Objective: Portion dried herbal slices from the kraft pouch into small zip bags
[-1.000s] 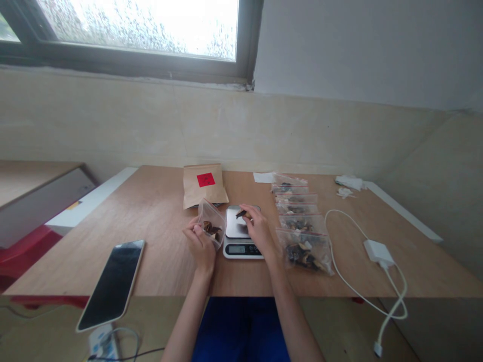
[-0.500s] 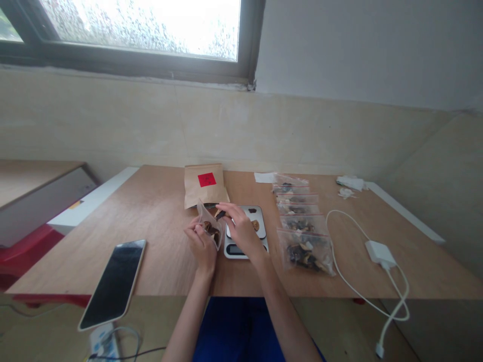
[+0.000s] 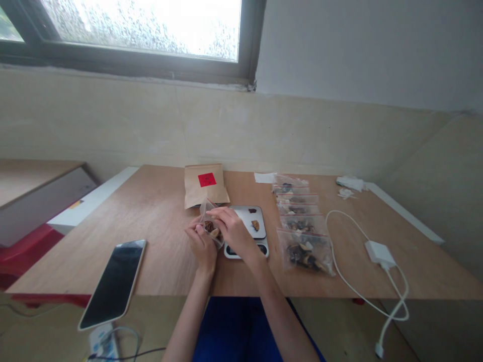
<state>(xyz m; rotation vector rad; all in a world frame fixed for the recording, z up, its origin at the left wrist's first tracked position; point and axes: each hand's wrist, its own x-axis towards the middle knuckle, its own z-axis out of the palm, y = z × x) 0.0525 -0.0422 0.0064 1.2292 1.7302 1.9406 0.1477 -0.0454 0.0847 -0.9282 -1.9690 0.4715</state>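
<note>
Zip-lock bag (image 3: 205, 210), dried pieces (image 3: 210, 228) inside | left hand (image 3: 203, 250): fingers closed on bag | right hand (image 3: 237, 234): fingers at mouth, grip unclear | digital scale (image 3: 260, 234): two pieces (image 3: 255, 225) atop

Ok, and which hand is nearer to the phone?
Left. The left hand is to the right of the phone, holding the plastic bag; the right hand is farther right, reaching across the scale to the bag.
</note>
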